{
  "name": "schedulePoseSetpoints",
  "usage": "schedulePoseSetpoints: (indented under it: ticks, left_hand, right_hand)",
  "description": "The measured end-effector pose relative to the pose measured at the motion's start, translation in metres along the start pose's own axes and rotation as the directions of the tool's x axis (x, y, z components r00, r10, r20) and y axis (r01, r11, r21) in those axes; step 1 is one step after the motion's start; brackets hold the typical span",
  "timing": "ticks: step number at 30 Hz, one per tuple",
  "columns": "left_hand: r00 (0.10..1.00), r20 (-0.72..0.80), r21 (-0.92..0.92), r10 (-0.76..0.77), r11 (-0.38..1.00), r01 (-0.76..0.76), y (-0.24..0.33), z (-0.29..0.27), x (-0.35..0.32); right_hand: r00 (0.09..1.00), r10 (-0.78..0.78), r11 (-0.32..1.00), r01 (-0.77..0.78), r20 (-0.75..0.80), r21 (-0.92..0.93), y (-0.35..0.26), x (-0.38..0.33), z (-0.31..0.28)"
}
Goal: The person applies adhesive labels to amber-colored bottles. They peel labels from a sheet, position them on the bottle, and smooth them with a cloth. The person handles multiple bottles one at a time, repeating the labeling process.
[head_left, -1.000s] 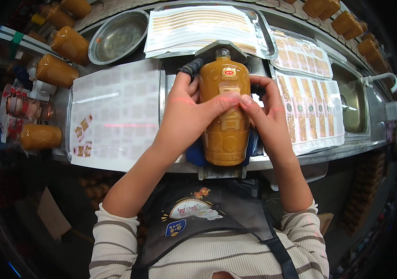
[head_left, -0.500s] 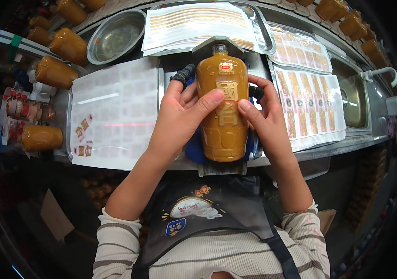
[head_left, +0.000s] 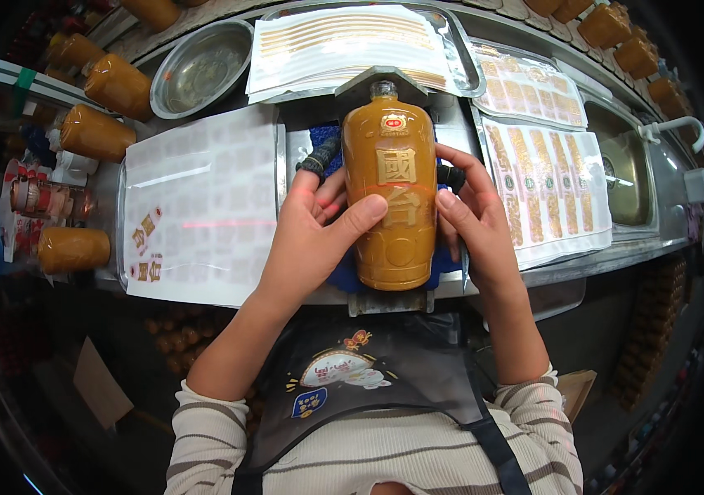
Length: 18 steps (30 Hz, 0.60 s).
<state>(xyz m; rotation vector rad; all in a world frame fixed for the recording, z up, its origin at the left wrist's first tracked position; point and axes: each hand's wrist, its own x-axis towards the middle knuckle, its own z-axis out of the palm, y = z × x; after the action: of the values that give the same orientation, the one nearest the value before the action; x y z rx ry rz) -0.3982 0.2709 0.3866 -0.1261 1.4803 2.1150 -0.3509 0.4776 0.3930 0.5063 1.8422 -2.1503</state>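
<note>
An amber-brown glass bottle (head_left: 391, 262) lies on its back in a metal cradle (head_left: 389, 304), its clear neck pointing away from me. Gold characters and a small red-and-gold emblem run down its front. My left hand (head_left: 312, 227) grips its left side, the thumb pressed on the front near the lower character. On the right edge, my right hand (head_left: 480, 219) is closed against the bottle, thumb beside the gold characters. Dark covers wrap a fingertip of each hand. A thin pointed tool (head_left: 464, 268) sticks out below my right hand; its other end is hidden. Blue cloth (head_left: 326, 136) shows under the bottle.
At left, a white sheet (head_left: 203, 206) carries a few gold character stickers. Sheets of gold strips (head_left: 348, 41) lie on a tray behind, and gold decal sheets (head_left: 546, 186) at right. A metal bowl (head_left: 202, 70), more amber bottles (head_left: 74, 250) and a sink (head_left: 624, 177) surround them.
My left thumb has slid down from the upper character to beside the lower one. My right thumb has drawn back to the bottle's edge, and the pointed tool shows more clearly.
</note>
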Motion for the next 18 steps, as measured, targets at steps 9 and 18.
schedulePoseSetpoints:
  ticks: [9,18]
  left_hand:
    - [1.000,0.020,0.118,-0.014,0.993,0.012,-0.004,-0.005,-0.003]
    - [1.000,0.017,0.138,-0.015,0.990,0.013,-0.003,-0.003,-0.004]
  right_hand:
    - [0.996,-0.088,0.990,0.090,-0.021,0.106,0.010,-0.005,0.013]
    - [0.999,-0.046,0.998,0.045,0.007,0.041,-0.001,-0.006,0.009]
